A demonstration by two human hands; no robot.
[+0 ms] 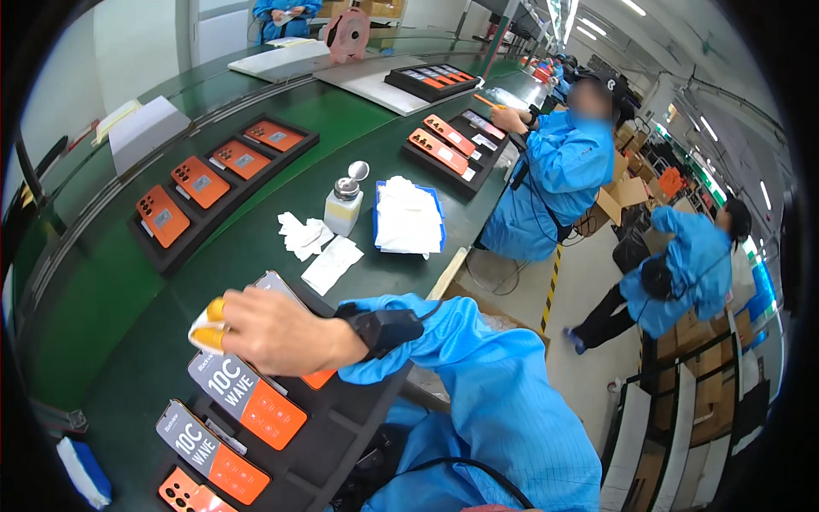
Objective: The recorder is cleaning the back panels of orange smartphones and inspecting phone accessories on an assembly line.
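Note:
My right hand (277,333) reaches in from the right, with yellow finger cots on the finger and thumb that show. These pinch a folded white wipe (207,328). It hangs just above an orange phone with a grey-and-orange printed front film (247,397); whether the wipe touches it I cannot tell. A second filmed phone (213,452) lies closer, and below it an orange phone (192,492) shows its camera side. They rest in a black foam tray (328,435). Part of another phone (281,286) shows behind my hand. My left hand is out of view.
Beyond my hand stand a pump bottle (343,212), crumpled wipes (304,236) and a blue tray of white wipes (409,218). Another black tray (192,226) holds several orange phones. A co-worker (554,171) works farther along the bench; another person (682,264) stands in the aisle.

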